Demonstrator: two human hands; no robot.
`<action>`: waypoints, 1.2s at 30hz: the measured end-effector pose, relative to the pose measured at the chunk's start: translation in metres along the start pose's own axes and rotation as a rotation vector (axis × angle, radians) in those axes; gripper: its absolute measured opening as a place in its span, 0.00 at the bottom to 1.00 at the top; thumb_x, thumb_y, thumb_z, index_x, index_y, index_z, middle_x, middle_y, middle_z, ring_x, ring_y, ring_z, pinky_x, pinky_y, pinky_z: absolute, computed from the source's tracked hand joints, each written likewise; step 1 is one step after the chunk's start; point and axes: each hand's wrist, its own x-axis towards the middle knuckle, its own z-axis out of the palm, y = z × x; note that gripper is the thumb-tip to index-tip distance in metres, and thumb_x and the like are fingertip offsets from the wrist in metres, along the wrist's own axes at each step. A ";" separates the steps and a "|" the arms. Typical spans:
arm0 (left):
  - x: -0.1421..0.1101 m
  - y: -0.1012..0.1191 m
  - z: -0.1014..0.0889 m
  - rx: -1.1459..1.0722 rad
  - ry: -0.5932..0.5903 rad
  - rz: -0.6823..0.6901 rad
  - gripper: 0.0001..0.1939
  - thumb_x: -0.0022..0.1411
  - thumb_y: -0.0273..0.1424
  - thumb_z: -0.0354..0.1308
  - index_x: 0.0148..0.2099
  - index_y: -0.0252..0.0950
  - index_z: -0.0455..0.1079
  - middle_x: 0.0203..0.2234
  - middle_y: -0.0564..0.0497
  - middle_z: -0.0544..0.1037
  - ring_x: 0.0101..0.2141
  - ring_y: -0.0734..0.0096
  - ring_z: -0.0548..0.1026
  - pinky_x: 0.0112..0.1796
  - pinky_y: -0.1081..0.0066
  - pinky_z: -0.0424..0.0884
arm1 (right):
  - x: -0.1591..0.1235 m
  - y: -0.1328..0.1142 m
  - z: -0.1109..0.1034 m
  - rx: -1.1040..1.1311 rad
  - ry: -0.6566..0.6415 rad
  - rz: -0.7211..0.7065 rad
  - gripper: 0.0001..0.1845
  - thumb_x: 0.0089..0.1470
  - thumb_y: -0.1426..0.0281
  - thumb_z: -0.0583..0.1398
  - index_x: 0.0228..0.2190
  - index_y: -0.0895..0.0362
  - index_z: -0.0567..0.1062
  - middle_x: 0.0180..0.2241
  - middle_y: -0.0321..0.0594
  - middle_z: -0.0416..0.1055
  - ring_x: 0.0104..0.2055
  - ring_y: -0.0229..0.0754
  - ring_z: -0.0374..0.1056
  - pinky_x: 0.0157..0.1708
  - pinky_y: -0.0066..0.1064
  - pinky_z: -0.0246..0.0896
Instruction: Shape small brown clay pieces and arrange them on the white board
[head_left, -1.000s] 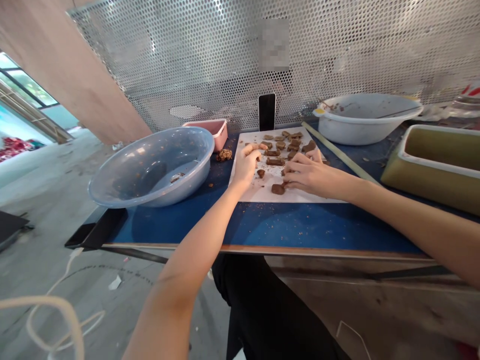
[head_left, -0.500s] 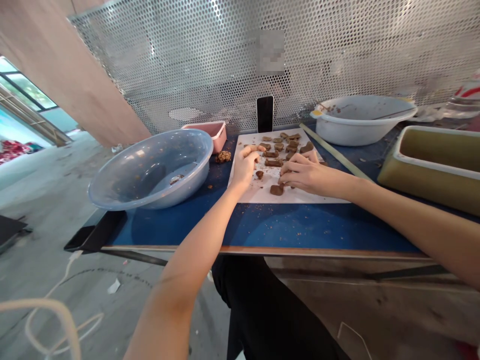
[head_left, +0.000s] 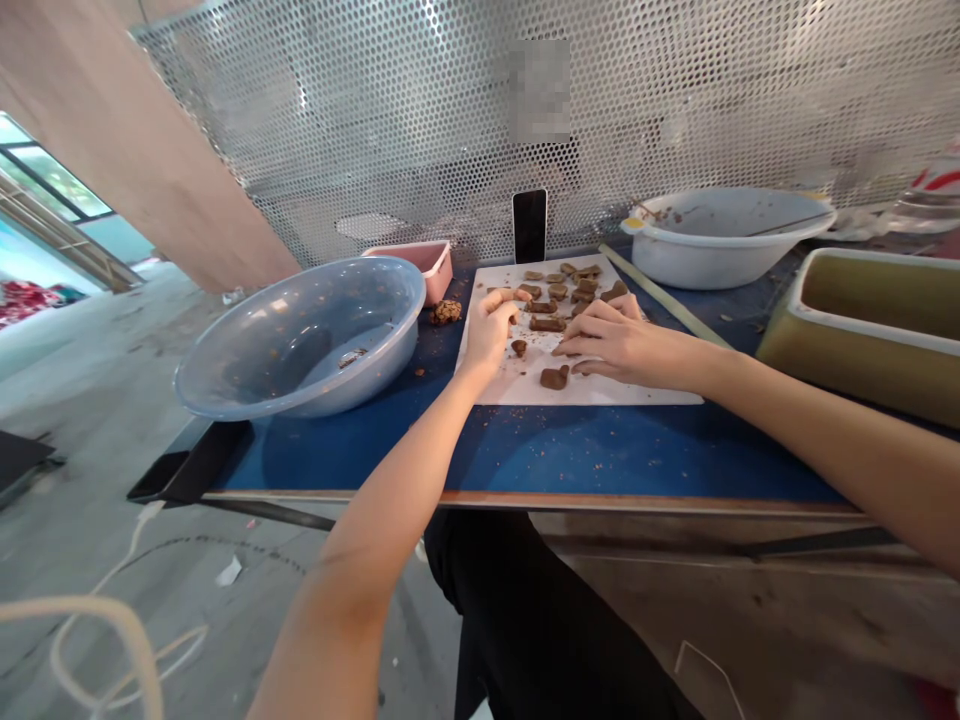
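Observation:
A white board (head_left: 495, 392) carries several small brown pieces that look like clay, some flat and rounded, some bar-shaped. My left hand (head_left: 487, 332) rests at the board's left side, its fingers loosely bent and apart beside the upper pieces; nothing shows between them. Over the right part of the board lies my right hand (head_left: 619, 345), palm down with fingers stretched out. Its fingertips are just right of a flat brown piece (head_left: 554, 378) with a small raised knob at one corner. A small dark brown lump (head_left: 519, 347) sits between the hands. What lies beneath my right palm is hidden.
A large translucent blue basin (head_left: 300, 340) and a pink box (head_left: 431, 265) stand left, with a crumbly brown clump (head_left: 447, 312) nearby. A phone (head_left: 530, 225) leans upright behind the board. Right are a light strip (head_left: 664, 298), a white basin (head_left: 720, 255) and an olive planter (head_left: 862, 340).
The fingers of my right hand have spread and drawn slightly away from the flat brown piece, whose knob now shows. My left hand has stayed almost still.

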 end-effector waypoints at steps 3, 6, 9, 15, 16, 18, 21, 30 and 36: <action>0.000 0.000 0.000 0.009 -0.003 -0.013 0.09 0.55 0.22 0.55 0.33 0.38 0.76 0.25 0.55 0.67 0.22 0.76 0.56 0.26 0.68 0.50 | 0.000 0.001 0.001 0.002 0.021 -0.031 0.19 0.81 0.61 0.53 0.58 0.52 0.81 0.55 0.51 0.77 0.57 0.56 0.65 0.54 0.50 0.55; 0.000 0.002 0.001 0.018 -0.008 -0.033 0.11 0.55 0.22 0.55 0.35 0.38 0.77 0.24 0.56 0.66 0.21 0.76 0.56 0.26 0.68 0.49 | 0.001 0.001 0.003 0.020 0.029 -0.058 0.19 0.82 0.62 0.53 0.56 0.51 0.82 0.54 0.50 0.77 0.56 0.55 0.66 0.52 0.48 0.54; -0.001 0.005 0.002 0.046 0.001 -0.042 0.10 0.56 0.23 0.56 0.35 0.39 0.77 0.24 0.56 0.66 0.22 0.75 0.57 0.26 0.69 0.51 | 0.002 -0.001 0.004 0.045 0.038 -0.055 0.17 0.81 0.64 0.53 0.56 0.51 0.82 0.54 0.51 0.78 0.56 0.55 0.65 0.52 0.47 0.54; -0.002 0.007 0.004 0.101 0.006 -0.031 0.06 0.59 0.26 0.59 0.36 0.39 0.78 0.24 0.56 0.67 0.22 0.75 0.60 0.26 0.69 0.53 | 0.003 -0.001 0.008 0.045 0.037 -0.059 0.17 0.82 0.63 0.53 0.49 0.50 0.82 0.53 0.48 0.79 0.54 0.53 0.65 0.50 0.47 0.52; -0.002 0.007 0.003 0.090 0.006 -0.030 0.07 0.59 0.25 0.59 0.35 0.39 0.78 0.24 0.56 0.67 0.22 0.75 0.59 0.26 0.69 0.53 | 0.003 -0.001 0.009 0.044 0.045 -0.060 0.17 0.82 0.63 0.53 0.48 0.50 0.82 0.52 0.47 0.79 0.54 0.53 0.65 0.50 0.47 0.52; -0.002 0.006 0.003 0.060 0.004 -0.029 0.09 0.58 0.24 0.57 0.35 0.38 0.78 0.24 0.56 0.67 0.22 0.76 0.58 0.26 0.68 0.52 | 0.003 -0.001 0.011 0.042 0.062 -0.062 0.17 0.82 0.63 0.53 0.47 0.49 0.82 0.51 0.46 0.79 0.54 0.52 0.64 0.50 0.47 0.52; -0.002 0.006 0.003 0.031 -0.001 -0.036 0.11 0.56 0.22 0.55 0.36 0.37 0.79 0.23 0.57 0.66 0.21 0.76 0.57 0.26 0.68 0.51 | 0.003 -0.001 0.014 0.050 0.083 -0.061 0.16 0.81 0.64 0.54 0.46 0.49 0.82 0.50 0.44 0.80 0.53 0.52 0.65 0.50 0.47 0.52; -0.001 0.004 0.002 0.022 -0.002 -0.044 0.11 0.55 0.22 0.56 0.36 0.37 0.78 0.24 0.57 0.66 0.22 0.76 0.57 0.26 0.69 0.51 | 0.004 -0.003 0.008 0.154 0.133 0.054 0.16 0.82 0.64 0.53 0.48 0.51 0.81 0.49 0.47 0.78 0.53 0.53 0.66 0.51 0.46 0.55; -0.002 0.003 0.001 0.021 -0.005 -0.048 0.12 0.56 0.23 0.55 0.37 0.38 0.79 0.23 0.57 0.63 0.21 0.76 0.55 0.26 0.69 0.49 | 0.006 -0.007 0.003 0.174 0.142 0.140 0.20 0.82 0.59 0.51 0.41 0.54 0.77 0.40 0.45 0.76 0.45 0.51 0.67 0.48 0.45 0.52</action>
